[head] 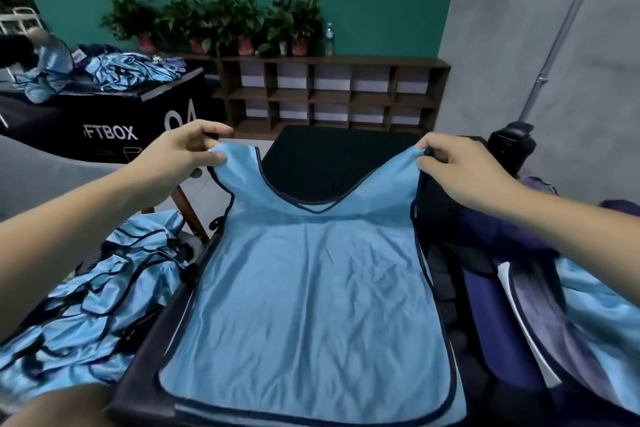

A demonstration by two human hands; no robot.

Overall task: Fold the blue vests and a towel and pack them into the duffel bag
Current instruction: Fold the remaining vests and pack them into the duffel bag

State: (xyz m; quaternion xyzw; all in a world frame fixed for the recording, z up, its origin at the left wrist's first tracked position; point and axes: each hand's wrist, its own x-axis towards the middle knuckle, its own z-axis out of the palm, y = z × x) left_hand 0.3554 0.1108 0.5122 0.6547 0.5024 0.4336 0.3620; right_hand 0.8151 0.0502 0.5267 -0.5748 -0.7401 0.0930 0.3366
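Both hands pinch a blue vest [311,288] by its shoulder straps, left hand [183,152] and right hand [460,166], spreading it flat on the dark counter [339,156]. Unfolded vests [86,305] lie heaped left of it. Smoothing looks underway; the next move likely calls for folding the straps down toward the hem.
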